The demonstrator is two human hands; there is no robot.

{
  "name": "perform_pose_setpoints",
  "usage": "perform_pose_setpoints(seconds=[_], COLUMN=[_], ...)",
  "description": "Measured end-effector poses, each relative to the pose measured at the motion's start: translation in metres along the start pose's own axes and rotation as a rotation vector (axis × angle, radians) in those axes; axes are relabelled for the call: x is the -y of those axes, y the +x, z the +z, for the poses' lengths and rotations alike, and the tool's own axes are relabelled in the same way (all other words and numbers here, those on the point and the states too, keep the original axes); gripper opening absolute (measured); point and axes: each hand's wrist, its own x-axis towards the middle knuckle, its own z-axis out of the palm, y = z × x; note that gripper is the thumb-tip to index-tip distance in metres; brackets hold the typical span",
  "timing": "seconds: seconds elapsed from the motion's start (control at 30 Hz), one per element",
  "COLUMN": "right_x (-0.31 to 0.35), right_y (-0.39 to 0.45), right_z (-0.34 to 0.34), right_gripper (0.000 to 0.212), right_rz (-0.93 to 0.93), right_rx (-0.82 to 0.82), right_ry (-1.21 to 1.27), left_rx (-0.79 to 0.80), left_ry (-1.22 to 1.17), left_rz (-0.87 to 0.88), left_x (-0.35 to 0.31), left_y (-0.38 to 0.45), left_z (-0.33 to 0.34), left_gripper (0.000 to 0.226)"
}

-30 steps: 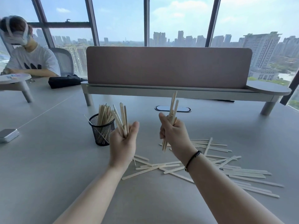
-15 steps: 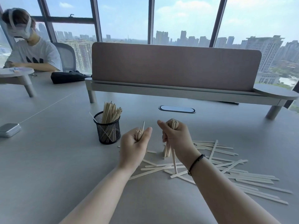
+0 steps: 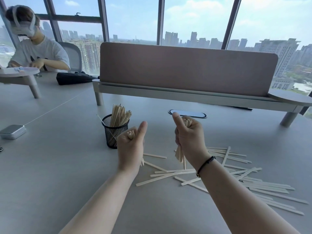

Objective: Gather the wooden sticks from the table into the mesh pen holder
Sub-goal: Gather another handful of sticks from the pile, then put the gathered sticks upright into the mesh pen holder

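Observation:
A black mesh pen holder [image 3: 113,132] stands on the grey table [image 3: 50,166], with several wooden sticks [image 3: 119,114] upright in it. My left hand [image 3: 130,147] is just right of the holder, fisted around a small bundle of sticks held vertically; only their tips show above the fist. My right hand [image 3: 190,137] grips a second upright bundle [image 3: 180,154], whose lower ends hang below the fist near the table. Several loose sticks [image 3: 244,176] lie scattered flat on the table under and to the right of my hands.
A desk divider on a raised shelf [image 3: 185,97] crosses the table behind. A cable port [image 3: 187,114] sits beyond my right hand. A silver box [image 3: 12,131] lies far left. Another person [image 3: 33,48] sits at the back left beside a black bag [image 3: 74,78].
Both fists dropped toward the table with their bundles held vertical, and the sticks slid down through the grips, so little now shows above either hand.

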Motion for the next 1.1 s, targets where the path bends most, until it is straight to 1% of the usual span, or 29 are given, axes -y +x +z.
perform_pose_setpoints(seconds=[0.07, 0.1, 0.17, 0.23, 0.37, 0.5, 0.57, 0.7, 0.8, 0.9, 0.97, 1.03, 1.1], right_x=[0.007, 0.011, 0.015, 0.013, -0.008, -0.020, -0.022, -0.024, -0.017, 0.002, 0.018, 0.034, 0.046], right_y=[0.001, 0.001, 0.002, 0.003, -0.002, -0.005, -0.004, 0.000, 0.005, 0.013, 0.021, 0.031, 0.042], right_z=[0.002, 0.003, 0.004, 0.005, 0.004, 0.001, 0.002, 0.010, 0.025, 0.051, 0.072, 0.097, 0.124], right_gripper=[0.072, 0.071, 0.067, 0.064, 0.049, 0.039, 0.041, 0.061, 0.062, 0.064, 0.061, 0.059, 0.060], right_rz=[-0.006, 0.001, 0.023, 0.045, 0.089, 0.115, 0.124, 0.166, 0.197, 0.265, 0.286, 0.265, 0.237], right_rx=[-0.029, -0.041, -0.047, -0.039, -0.013, 0.010, 0.016, 0.023, 0.038, 0.090, 0.136, 0.184, 0.208], right_ry=[-0.010, 0.001, 0.054, 0.085, -0.036, -0.078, -0.084, -0.086, -0.054, 0.100, 0.212, 0.272, 0.322], left_rx=[0.018, 0.032, 0.060, 0.083, 0.109, 0.122, 0.109, 0.088, 0.058, 0.038, 0.005, -0.068, -0.164], left_ry=[-0.042, -0.057, -0.072, -0.044, 0.077, 0.132, 0.152, 0.116, 0.052, -0.054, -0.118, -0.168, -0.236], left_rz=[-0.026, -0.039, -0.064, -0.081, -0.060, -0.090, -0.122, -0.195, -0.227, -0.223, -0.198, -0.181, -0.214], left_x=[0.000, -0.001, 0.000, 0.003, 0.010, 0.013, 0.013, 0.013, 0.011, 0.007, 0.000, -0.006, -0.011], left_y=[0.001, 0.002, 0.003, 0.002, -0.001, -0.002, -0.002, -0.002, -0.001, 0.002, 0.004, 0.009, 0.017], left_z=[0.000, -0.001, -0.001, 0.000, 0.002, 0.003, 0.004, 0.004, 0.002, 0.001, 0.000, -0.004, -0.010], left_gripper=[0.060, 0.058, 0.054, 0.056, 0.059, 0.068, 0.069, 0.063, 0.062, 0.060, 0.059, 0.059, 0.060])
